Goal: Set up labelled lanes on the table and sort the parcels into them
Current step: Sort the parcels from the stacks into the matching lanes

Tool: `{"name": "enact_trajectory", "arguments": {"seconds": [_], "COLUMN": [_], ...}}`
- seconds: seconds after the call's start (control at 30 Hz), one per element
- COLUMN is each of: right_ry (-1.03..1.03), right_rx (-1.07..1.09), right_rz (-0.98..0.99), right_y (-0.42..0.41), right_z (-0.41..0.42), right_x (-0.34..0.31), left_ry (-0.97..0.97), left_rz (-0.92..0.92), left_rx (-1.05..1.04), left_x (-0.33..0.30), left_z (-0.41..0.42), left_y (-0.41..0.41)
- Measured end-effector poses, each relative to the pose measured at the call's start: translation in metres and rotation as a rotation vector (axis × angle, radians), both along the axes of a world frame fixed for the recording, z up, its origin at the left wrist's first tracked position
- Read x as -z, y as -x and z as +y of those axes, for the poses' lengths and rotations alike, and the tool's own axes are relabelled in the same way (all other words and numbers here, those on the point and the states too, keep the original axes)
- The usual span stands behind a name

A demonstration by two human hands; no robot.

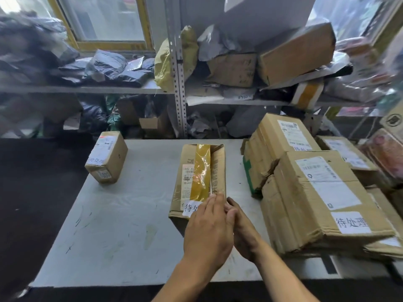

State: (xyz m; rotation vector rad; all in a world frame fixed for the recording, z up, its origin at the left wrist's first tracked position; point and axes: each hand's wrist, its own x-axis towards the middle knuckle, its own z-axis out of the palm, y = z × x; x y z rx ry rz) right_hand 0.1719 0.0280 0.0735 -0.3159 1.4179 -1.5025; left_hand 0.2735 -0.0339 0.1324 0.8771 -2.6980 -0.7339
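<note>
Your table (130, 225) is carrying a small box (106, 158) at far left, a taped box (200, 177) mid-table, and stacked boxes (305, 184) crowding its right.

A small parcel (106, 157) is sitting at the far left of the desk (122, 225), a taped parcel (199, 182) is lying mid-desk, and stacked parcels (305, 184) are crowding the right side. Behind the desk, shelves (218, 101) are standing, loaded with packages.

Daylight is coming through a yellow-framed window (104, 20) behind grey metal shelving (180, 83), which is standing behind the pale grey table (122, 214) and sagging with clutter.
</note>
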Motion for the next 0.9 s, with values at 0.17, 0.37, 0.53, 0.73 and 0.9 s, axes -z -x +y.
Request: {"name": "enact_trajectory", "arguments": {"seconds": [0.17, 0.37, 0.53, 0.73, 0.9], "right_ry": [0.001, 0.049, -0.027, -0.043, 0.023], "right_rx": [0.050, 0.060, -0.014, -0.103, 0.004], "right_rz": [0.009, 0.046, 0.159, 0.355, 0.513], "right_y": [0.006, 0.026, 0.041, 0.077, 0.126], "right_z": [-0.002, -0.007, -0.010, -0.003, 0.007], "right_x": [-0.019, -0.065, -0.112, -0.165, -0.198], "left_ry": [0.058, -0.367, -0.704, -0.719, -0.640], "left_rz": [0.384, 0.541, 0.659, 0.783, 0.864], "left_rx": [0.029, -0.277, -0.235, -0.248, -0.238], "left_x": [-0.020, -0.035, -0.047, -0.072, -0.108], "left_z": [-0.026, -0.087, -0.084, -0.073, -0.059], "left_y": [-0.008, -0.011, 0.005, 0.035, 0.083]}}
